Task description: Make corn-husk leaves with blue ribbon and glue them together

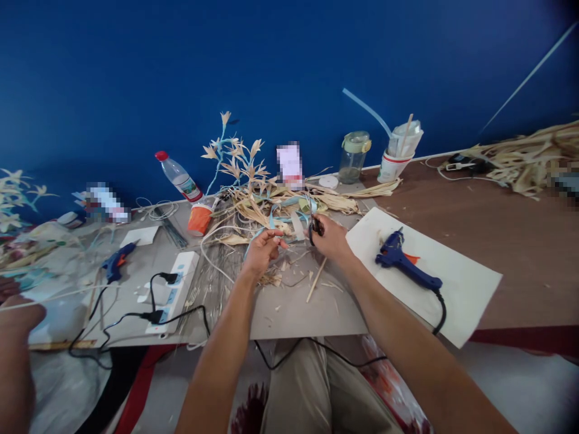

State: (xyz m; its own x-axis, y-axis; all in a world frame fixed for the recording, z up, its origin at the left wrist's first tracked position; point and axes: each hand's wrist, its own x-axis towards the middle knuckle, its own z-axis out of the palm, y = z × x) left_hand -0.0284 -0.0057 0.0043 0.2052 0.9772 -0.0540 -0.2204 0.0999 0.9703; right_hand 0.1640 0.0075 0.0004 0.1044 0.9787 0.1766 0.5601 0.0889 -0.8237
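Note:
My right hand (pixel 332 237) grips scissors (pixel 315 226), fingers in the dark handles and the blades angled up and away. Left of it, my left hand (pixel 265 250) is closed in a pinch. What its fingertips hold is too small to make out. Behind both hands lies a heap of dried husk strips (pixel 253 206) with some pale blue ribbon (pixel 272 217). A bunch of husk flowers on blue-wrapped stems (pixel 220 160) rises from the heap's left side. Beneath my hands, a thin wooden stick (pixel 316 280) and husk scraps lie on the grey board (pixel 289 319).
A blue glue gun (pixel 402 260) lies on white card (pixel 468 283) at right. Left are a power strip (pixel 174 295), an orange cup (pixel 199 218), a tilted bottle (pixel 180 176) and another glue gun (pixel 118 260). A jar (pixel 354 160) stands behind. Another person's arm (pixel 15 337) reaches in.

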